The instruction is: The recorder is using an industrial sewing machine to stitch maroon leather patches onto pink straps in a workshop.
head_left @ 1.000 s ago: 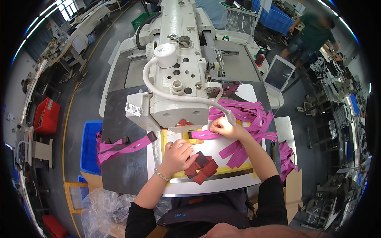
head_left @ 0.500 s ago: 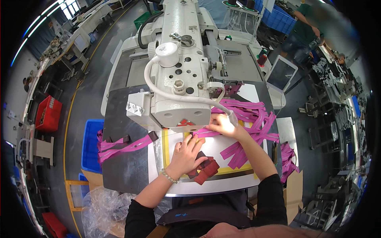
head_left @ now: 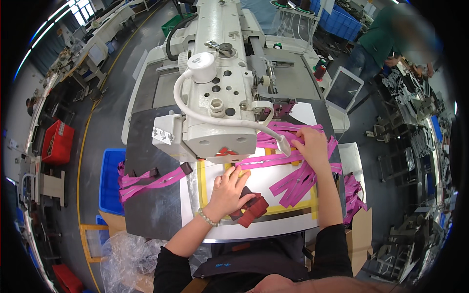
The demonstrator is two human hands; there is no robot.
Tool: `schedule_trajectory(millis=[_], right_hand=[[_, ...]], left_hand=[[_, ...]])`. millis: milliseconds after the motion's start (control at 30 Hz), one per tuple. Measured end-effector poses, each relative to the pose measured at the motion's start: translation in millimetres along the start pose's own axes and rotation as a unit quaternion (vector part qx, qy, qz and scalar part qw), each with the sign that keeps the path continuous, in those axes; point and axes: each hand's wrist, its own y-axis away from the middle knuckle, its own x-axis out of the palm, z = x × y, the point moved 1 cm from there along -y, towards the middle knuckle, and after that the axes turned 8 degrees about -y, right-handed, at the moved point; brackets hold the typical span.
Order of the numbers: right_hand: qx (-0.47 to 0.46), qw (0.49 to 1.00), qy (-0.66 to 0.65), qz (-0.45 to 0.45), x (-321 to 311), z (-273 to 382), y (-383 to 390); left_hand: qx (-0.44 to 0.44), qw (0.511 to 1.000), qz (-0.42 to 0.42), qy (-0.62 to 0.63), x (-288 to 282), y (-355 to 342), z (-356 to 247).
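Note:
My left hand (head_left: 226, 191), a beaded bracelet at its wrist, lies flat with its fingers spread below the head of a white sewing machine (head_left: 220, 134). Its fingertips reach the left end of a magenta zipper (head_left: 268, 160), which runs to the right across the white work plate. Beside my left thumb sits a small heap of dark red fabric pieces (head_left: 254, 211). My right hand (head_left: 313, 146) hovers over or touches a pile of magenta zippers (head_left: 297, 184), its fingers bent, with a gap showing between thumb and forefinger.
More magenta zippers with dark end pieces (head_left: 156, 182) hang over the table's left side towards a blue crate (head_left: 110, 183). A tablet (head_left: 344, 89) stands at the right. Clear plastic (head_left: 132, 259) lies lower left. Another person (head_left: 376, 44) is at the upper right.
My right hand has moved right, away from beside the left fingertips to the zipper pile, leaving the long zipper in sight. My left hand has stayed in place.

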Motion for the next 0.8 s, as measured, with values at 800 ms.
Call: schedule_trajectory(millis=[800], right_hand=[[-0.12, 0.929, -0.326, 0.127, 61.1, 60.5, 26.5]], left_hand=[[0.134, 0.977, -0.107, 0.127, -14.1, -1.6, 11.5]])
